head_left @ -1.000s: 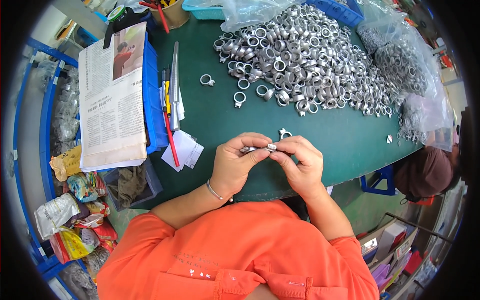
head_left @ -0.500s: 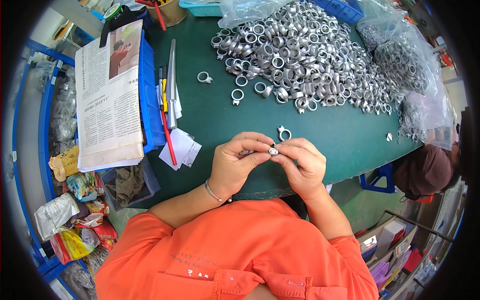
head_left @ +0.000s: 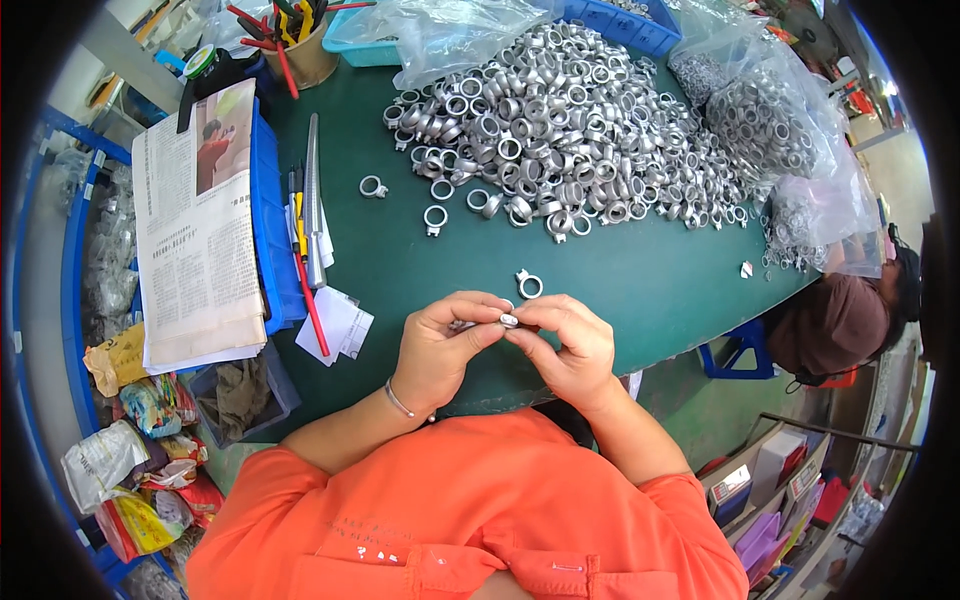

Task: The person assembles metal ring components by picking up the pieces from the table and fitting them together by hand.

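Above the front edge of the green table, my left hand point(head_left: 440, 343) and my right hand point(head_left: 572, 350) meet fingertip to fingertip. A small silver metal ring point(head_left: 509, 320) is pinched between both thumbs and forefingers, its raised head facing up. Most of its band is hidden by the fingers. A bit of silvery metal point(head_left: 460, 325) also shows in the curled fingers of my left hand; its kind is unclear. Just beyond my hands, one loose ring point(head_left: 529, 286) lies on the table.
A large heap of metal rings point(head_left: 560, 130) covers the far table, beside clear bags of rings point(head_left: 762, 125). At left are a tapered metal rod point(head_left: 314, 200), a red pen point(head_left: 312, 305) and a newspaper point(head_left: 195, 220) over a blue bin point(head_left: 278, 220). A person point(head_left: 835, 320) sits at right.
The whole view has shifted, so the table's things appear further left and most sit lower. Both hands still pinch the ring, which seems slightly turned between the fingertips.
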Motion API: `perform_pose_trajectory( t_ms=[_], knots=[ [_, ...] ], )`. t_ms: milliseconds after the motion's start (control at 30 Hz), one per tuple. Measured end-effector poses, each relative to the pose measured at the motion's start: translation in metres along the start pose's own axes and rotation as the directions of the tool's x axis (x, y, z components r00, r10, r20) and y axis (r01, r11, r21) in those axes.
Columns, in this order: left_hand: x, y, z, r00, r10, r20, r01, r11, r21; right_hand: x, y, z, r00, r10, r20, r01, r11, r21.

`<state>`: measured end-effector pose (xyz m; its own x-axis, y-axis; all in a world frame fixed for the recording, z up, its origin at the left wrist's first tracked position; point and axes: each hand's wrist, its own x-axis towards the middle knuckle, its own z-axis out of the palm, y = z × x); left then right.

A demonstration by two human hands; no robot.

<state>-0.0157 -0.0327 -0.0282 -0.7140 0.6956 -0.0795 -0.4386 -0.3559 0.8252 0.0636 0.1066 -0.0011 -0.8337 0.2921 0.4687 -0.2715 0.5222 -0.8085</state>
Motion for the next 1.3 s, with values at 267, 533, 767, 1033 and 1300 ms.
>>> perform_pose_trajectory(
  t_ms=[267,533,767,1033,1300],
  knots=[
    [0.008,-0.003,0.007,0.999,-0.041,0.003,0.041,0.999,-0.033,0.004,0.003,-0.009,0.999,-0.036,0.011,0.037,0.999,-0.035],
    [0.003,0.009,0.009,0.969,-0.208,-0.131,0.207,0.978,-0.025,0.013,0.011,-0.057,0.831,0.554,-0.053,-0.503,0.788,0.354],
    [0.0,0.006,0.0,0.973,-0.196,-0.119,0.182,0.976,-0.121,0.118,0.005,-0.197,0.809,0.315,-0.496,-0.277,0.949,0.15],
    [0.008,0.007,0.0,0.98,-0.131,-0.148,0.105,0.979,-0.174,0.151,0.059,-0.258,0.636,0.248,-0.731,-0.106,0.966,0.236],
    [0.016,0.007,-0.001,0.956,-0.161,-0.245,0.115,0.975,-0.192,0.03,0.017,-0.022,0.889,0.387,0.245,-0.214,0.824,-0.524]
  ],
)
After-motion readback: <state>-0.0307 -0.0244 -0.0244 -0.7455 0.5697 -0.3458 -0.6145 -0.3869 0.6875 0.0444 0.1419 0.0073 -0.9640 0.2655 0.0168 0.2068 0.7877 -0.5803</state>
